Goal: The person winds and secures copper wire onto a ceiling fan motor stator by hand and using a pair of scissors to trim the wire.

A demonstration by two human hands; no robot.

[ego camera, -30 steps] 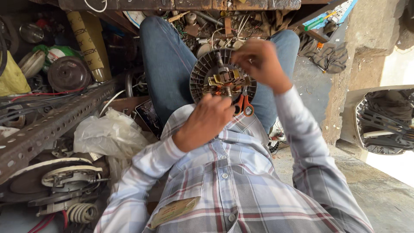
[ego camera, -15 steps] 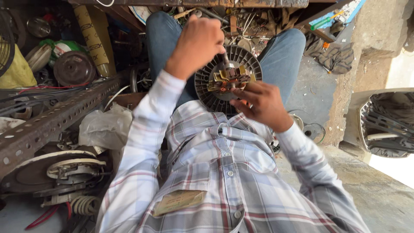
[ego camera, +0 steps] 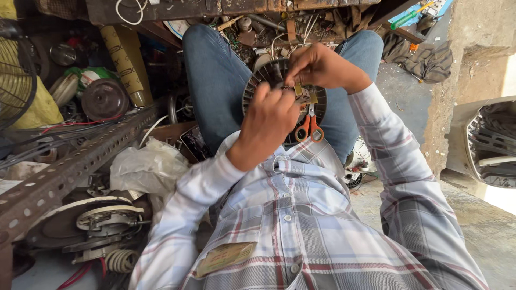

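Two hands: both meet on the round, dark, ribbed motor disc (ego camera: 263, 80) that rests in the person's lap between the blue-jeaned knees (ego camera: 215, 80).
Disc centre: a small brass-coloured fitting (ego camera: 305, 95) sits at the hub, where the fingertips gather.
Left hand (ego camera: 269, 121): half a second ago it was raised above the disc near its far rim; now it lies lower, over the near side, fingers curled toward the hub. Whether it pinches anything I cannot tell.
Right hand (ego camera: 322, 67): it was below the disc then; now it comes over the top edge, fingers drawn narrow on the fitting.
Meaning of the swap: by my reading the grip has been re-taken from the opposite sides, so the work at the hub goes on rather than ends.
Orange-handled scissors (ego camera: 309, 129): they lie just beside the disc's near edge, touched by neither hand.
Surroundings: a rusty perforated angle bar (ego camera: 75, 166) and a crumpled clear plastic bag (ego camera: 145, 166) are off to the left.
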